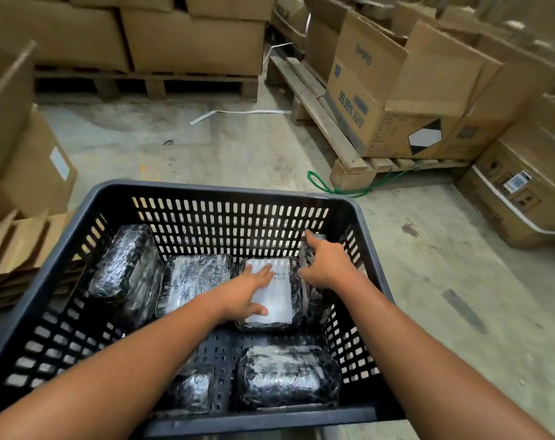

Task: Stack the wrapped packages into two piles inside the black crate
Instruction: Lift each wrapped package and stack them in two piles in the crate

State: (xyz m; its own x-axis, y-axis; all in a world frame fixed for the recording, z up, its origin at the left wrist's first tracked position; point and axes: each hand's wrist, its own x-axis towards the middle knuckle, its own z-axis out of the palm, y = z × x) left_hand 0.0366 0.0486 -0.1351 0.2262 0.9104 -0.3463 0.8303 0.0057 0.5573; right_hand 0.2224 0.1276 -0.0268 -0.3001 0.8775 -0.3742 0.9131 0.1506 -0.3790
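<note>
We see the black crate (pixel 206 190) on the concrete floor (pixel 238 147), both bare arms reaching down into it. Our left hand (pixel 244 293) lies flat, fingers spread and apart, on the labelled package (pixel 279 296) at the far right of the crate floor; the thumb curls at its near edge, so it presses on it more than it grips. Our right hand (pixel 327 262) is closed over the upright package (pixel 309 249) that stands on edge against the right wall; the hand hides most of it, and we cannot tell how far the fingers wrap round. Just beside the labelled one lies a middle package (pixel 195 277), and a tilted package (pixel 127 262) leans at the left wall. Near us sits a large near package (pixel 289 376), with a smaller one (pixel 192 392) partly covered by our left forearm. The label print is too blurred to read. Cardboard boxes (pixel 193 39) on wooden pallets (pixel 352 166) ring the scene, cut off at the edges.
</note>
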